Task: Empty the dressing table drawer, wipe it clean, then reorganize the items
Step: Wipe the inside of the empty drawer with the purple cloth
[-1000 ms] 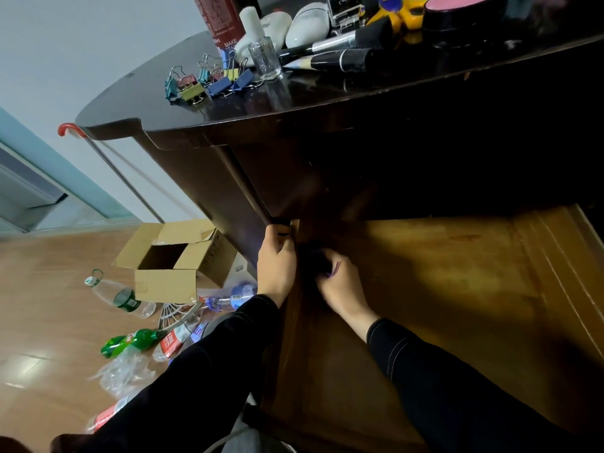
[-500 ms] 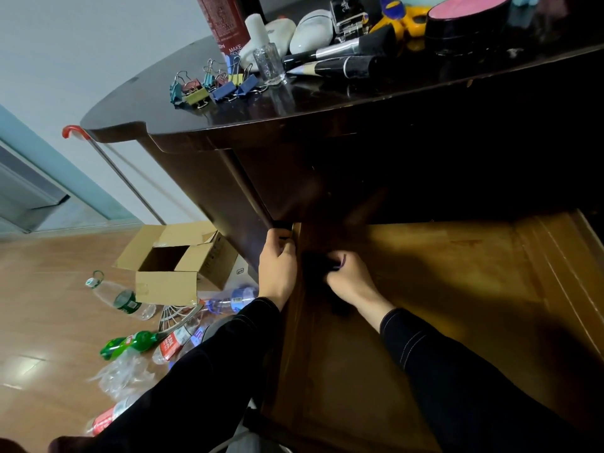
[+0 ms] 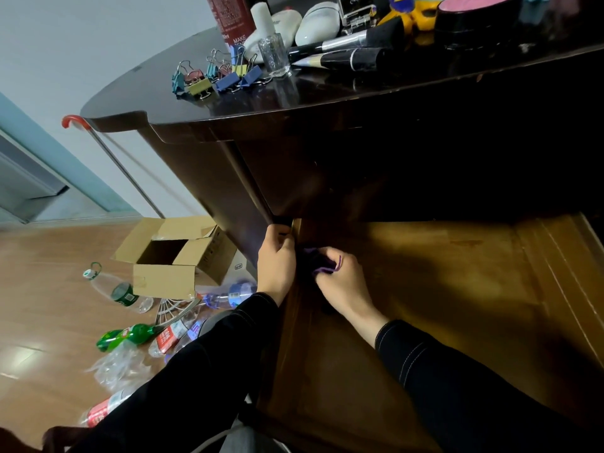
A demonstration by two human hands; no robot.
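The pulled-out wooden drawer (image 3: pixel 441 273) lies open below the dark dressing table top (image 3: pixel 327 93), its bare bottom showing. My left hand (image 3: pixel 277 259) grips the drawer's left side wall near the back corner. My right hand (image 3: pixel 343 279) holds a small purple cloth (image 3: pixel 322 263) bunched in its fingers, pressed into the drawer's back left corner beside the left hand. On the table top lie several coloured binder clips (image 3: pixel 215 76), a clear nail polish bottle (image 3: pixel 274 53), black makeup brushes (image 3: pixel 349 53), white cases (image 3: pixel 322 22) and a pink-lidded black box (image 3: pixel 477 18).
On the wooden floor at left stand an open cardboard box (image 3: pixel 176 256) and several plastic bottles (image 3: pixel 124 336) with crumpled wrap. A metal pole with a red tip (image 3: pixel 108 152) leans against the wall. A red can (image 3: pixel 228 14) stands at the table's back.
My right hand has slid the cloth a little back from the corner and turned, fingers curling more round it. The left hand stays on the drawer wall.
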